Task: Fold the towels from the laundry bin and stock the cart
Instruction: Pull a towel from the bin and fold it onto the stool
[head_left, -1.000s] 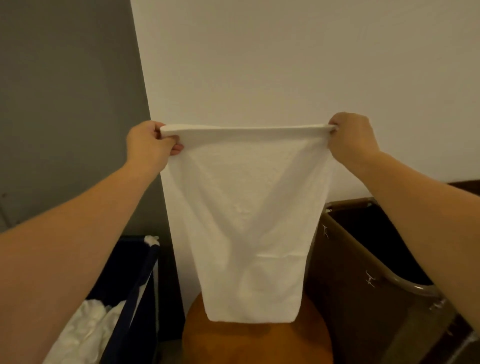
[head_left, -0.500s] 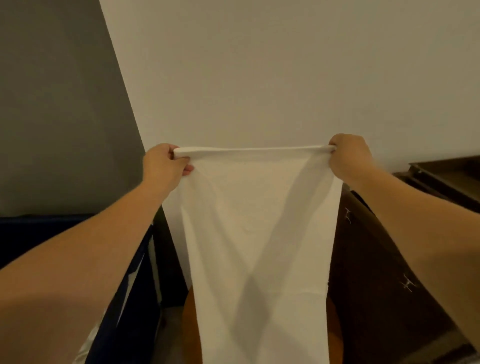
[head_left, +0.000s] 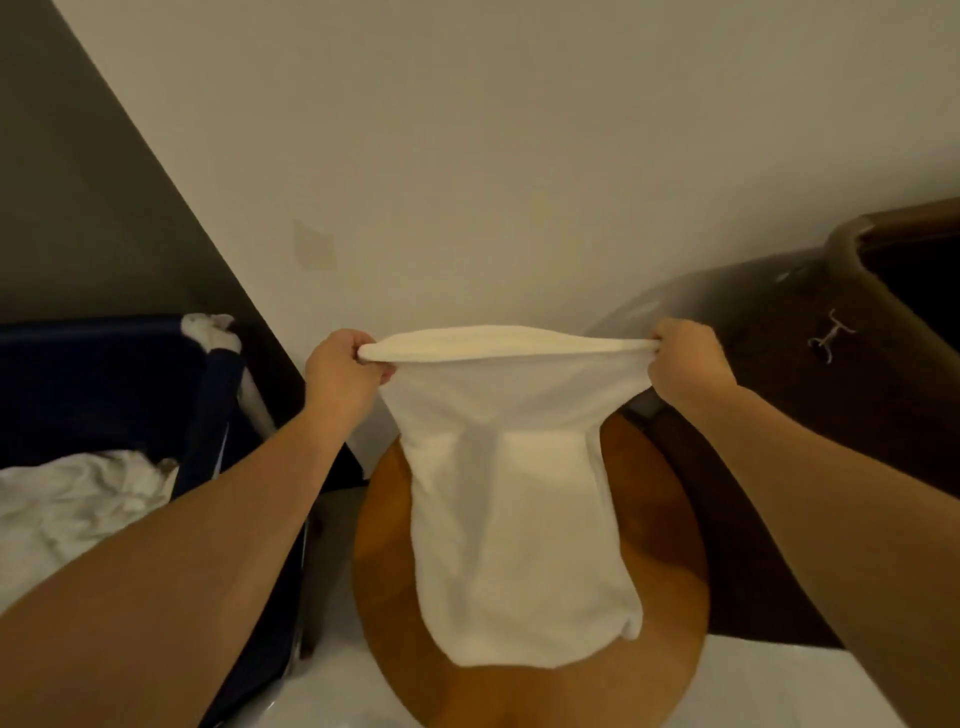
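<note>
A white towel (head_left: 519, 519) hangs stretched between two hands that are held well apart, in the middle of the view. The left hand (head_left: 340, 371), at nine o'clock from the towel's top edge, has its fingers curled round that corner; the right hand (head_left: 685, 364), at three o'clock, pinches the opposite corner in a closed fist. The top edge runs taut and nearly level between them and looks doubled over. The cloth narrows below it, and its lower end lies over a round wooden table (head_left: 665, 545) at six o'clock; whether it rests on the wood I cannot tell. At nine o'clock from the table stands a dark blue laundry bin (head_left: 104, 374) with crumpled white laundry (head_left: 78, 504) inside. At two o'clock stands a dark brown cart (head_left: 857, 395). A pale wall (head_left: 519, 156) fills twelve o'clock.
</note>
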